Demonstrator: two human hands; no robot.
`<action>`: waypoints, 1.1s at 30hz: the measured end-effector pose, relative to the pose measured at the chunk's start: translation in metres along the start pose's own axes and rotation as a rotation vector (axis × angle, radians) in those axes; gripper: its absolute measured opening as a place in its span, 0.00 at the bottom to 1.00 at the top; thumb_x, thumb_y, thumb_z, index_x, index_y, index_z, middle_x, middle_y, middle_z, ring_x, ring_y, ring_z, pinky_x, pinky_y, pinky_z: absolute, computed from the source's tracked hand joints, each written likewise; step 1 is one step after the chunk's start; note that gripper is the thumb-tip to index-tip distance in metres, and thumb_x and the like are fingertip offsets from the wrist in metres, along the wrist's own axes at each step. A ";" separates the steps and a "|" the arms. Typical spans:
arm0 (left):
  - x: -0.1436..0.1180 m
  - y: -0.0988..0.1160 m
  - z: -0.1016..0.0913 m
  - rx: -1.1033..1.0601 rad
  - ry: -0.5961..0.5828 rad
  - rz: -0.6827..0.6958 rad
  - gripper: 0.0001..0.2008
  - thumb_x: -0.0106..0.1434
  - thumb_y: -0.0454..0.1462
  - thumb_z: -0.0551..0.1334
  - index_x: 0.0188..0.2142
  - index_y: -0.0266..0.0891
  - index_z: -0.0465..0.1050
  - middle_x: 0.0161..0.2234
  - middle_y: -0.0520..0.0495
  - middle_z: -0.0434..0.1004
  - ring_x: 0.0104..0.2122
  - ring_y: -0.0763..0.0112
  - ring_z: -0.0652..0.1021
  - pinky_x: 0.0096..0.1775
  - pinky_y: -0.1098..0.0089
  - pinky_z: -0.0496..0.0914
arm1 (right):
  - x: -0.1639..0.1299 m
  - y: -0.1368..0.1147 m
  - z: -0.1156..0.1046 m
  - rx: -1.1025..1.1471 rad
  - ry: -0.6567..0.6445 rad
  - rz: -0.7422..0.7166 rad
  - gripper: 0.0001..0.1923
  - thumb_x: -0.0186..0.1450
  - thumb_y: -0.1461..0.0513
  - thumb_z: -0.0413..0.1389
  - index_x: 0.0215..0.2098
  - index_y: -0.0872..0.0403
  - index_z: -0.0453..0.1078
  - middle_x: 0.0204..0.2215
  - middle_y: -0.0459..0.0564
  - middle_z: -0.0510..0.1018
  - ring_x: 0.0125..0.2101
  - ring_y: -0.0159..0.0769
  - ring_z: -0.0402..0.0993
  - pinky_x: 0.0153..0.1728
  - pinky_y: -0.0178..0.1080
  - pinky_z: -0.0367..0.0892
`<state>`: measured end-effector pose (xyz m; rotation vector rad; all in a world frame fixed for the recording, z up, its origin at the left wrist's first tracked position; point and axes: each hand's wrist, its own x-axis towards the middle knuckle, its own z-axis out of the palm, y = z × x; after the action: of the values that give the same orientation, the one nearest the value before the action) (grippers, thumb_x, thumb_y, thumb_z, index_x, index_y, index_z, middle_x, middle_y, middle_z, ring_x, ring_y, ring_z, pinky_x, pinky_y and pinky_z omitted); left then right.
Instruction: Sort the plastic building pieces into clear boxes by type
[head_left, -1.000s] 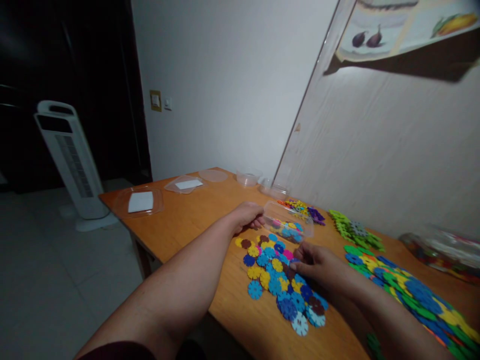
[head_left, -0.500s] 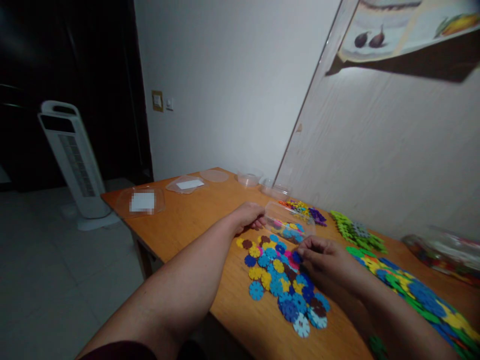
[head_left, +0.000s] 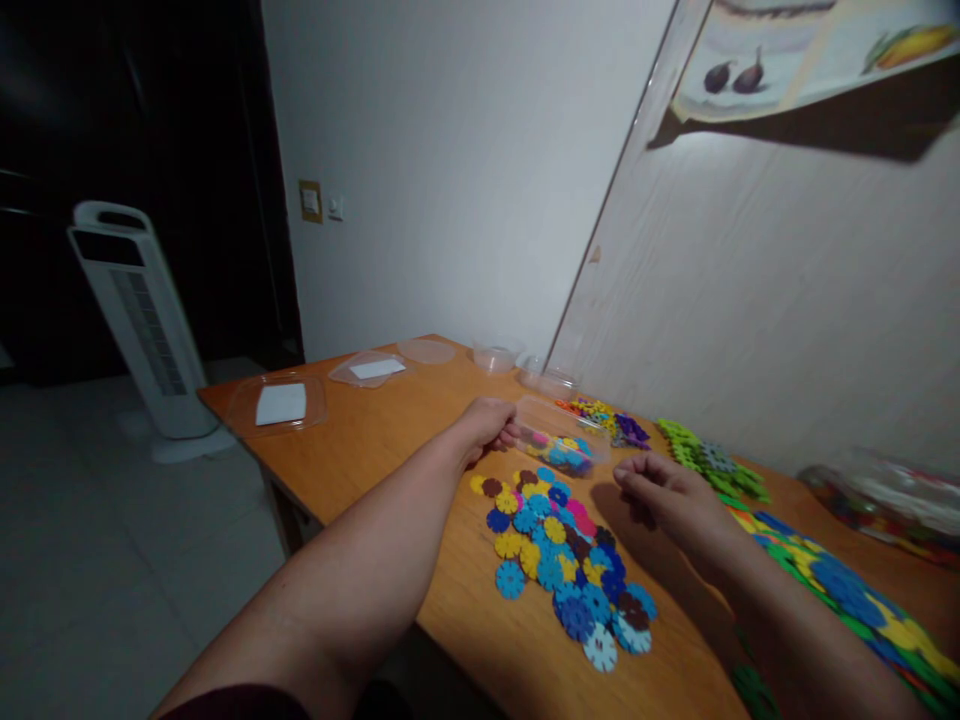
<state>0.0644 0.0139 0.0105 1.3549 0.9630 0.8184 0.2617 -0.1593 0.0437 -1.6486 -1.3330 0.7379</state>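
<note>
My left hand (head_left: 491, 425) is closed on the left end of a clear plastic container (head_left: 604, 440), which stands tilted on the table. Inside it lie yellow, blue and pink notched plastic discs (head_left: 562, 455). Just in front of the container spreads a loose pile of snowflake-shaped discs (head_left: 551, 540) in blue, yellow, brown and pink. My right hand (head_left: 652, 490) hovers to the right of the pile and container, its fingers curled in; whether anything is between them is hidden.
Along the wall side are purple and orange pieces (head_left: 600, 415), green pieces (head_left: 679, 445), and larger discs (head_left: 840, 590) under my right forearm. A clear bag (head_left: 885, 500) is at far right. Lids (head_left: 311, 400) and clear tubs (head_left: 495, 357) sit at the table's far end.
My right hand has moved right and away from the pile; the dark blue disc at its fingertips no longer shows. My left hand and the container have shifted slightly left.
</note>
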 end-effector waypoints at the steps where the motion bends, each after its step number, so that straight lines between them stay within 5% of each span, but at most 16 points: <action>1: 0.000 0.000 0.000 0.009 0.002 0.000 0.05 0.57 0.34 0.56 0.25 0.36 0.64 0.20 0.49 0.72 0.15 0.80 0.68 0.17 0.78 0.58 | -0.001 -0.001 0.001 -0.006 0.003 0.005 0.17 0.56 0.48 0.59 0.28 0.52 0.65 0.17 0.41 0.68 0.16 0.29 0.64 0.16 0.32 0.56; 5: -0.003 -0.001 0.003 0.071 -0.097 0.036 0.06 0.56 0.34 0.56 0.24 0.35 0.66 0.20 0.47 0.73 0.16 0.78 0.69 0.19 0.77 0.60 | -0.003 0.003 0.007 -0.024 -0.073 0.045 0.14 0.56 0.51 0.58 0.26 0.52 0.63 0.15 0.41 0.66 0.16 0.29 0.61 0.16 0.32 0.54; 17: -0.001 -0.004 0.004 0.085 -0.152 0.063 0.06 0.54 0.35 0.56 0.23 0.35 0.67 0.20 0.47 0.74 0.16 0.77 0.70 0.19 0.76 0.61 | 0.012 0.048 0.012 -0.352 -0.282 -0.051 0.14 0.57 0.53 0.61 0.30 0.53 0.65 0.22 0.42 0.68 0.24 0.29 0.62 0.23 0.31 0.55; 22: -0.002 -0.003 0.004 0.094 -0.142 0.066 0.06 0.54 0.34 0.56 0.24 0.35 0.67 0.21 0.47 0.74 0.17 0.77 0.71 0.19 0.77 0.61 | 0.009 0.048 0.016 -0.250 -0.306 -0.026 0.15 0.56 0.53 0.62 0.28 0.53 0.62 0.20 0.41 0.66 0.21 0.27 0.59 0.21 0.31 0.53; 29: -0.009 0.002 0.004 0.088 -0.145 0.076 0.06 0.54 0.34 0.55 0.22 0.35 0.66 0.20 0.46 0.74 0.16 0.76 0.70 0.20 0.75 0.63 | 0.003 0.008 0.003 0.199 -0.047 -0.015 0.17 0.58 0.50 0.60 0.34 0.52 0.63 0.22 0.42 0.70 0.20 0.29 0.64 0.20 0.31 0.58; 33: -0.009 0.002 0.003 0.080 -0.147 0.070 0.05 0.53 0.34 0.55 0.22 0.36 0.66 0.20 0.47 0.73 0.16 0.76 0.70 0.20 0.75 0.64 | 0.004 -0.002 -0.010 0.135 -0.007 -0.014 0.15 0.58 0.52 0.59 0.35 0.53 0.64 0.23 0.42 0.70 0.20 0.28 0.64 0.19 0.31 0.57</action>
<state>0.0638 0.0043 0.0135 1.5032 0.8449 0.7276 0.2706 -0.1576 0.0501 -1.5296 -1.2698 0.8081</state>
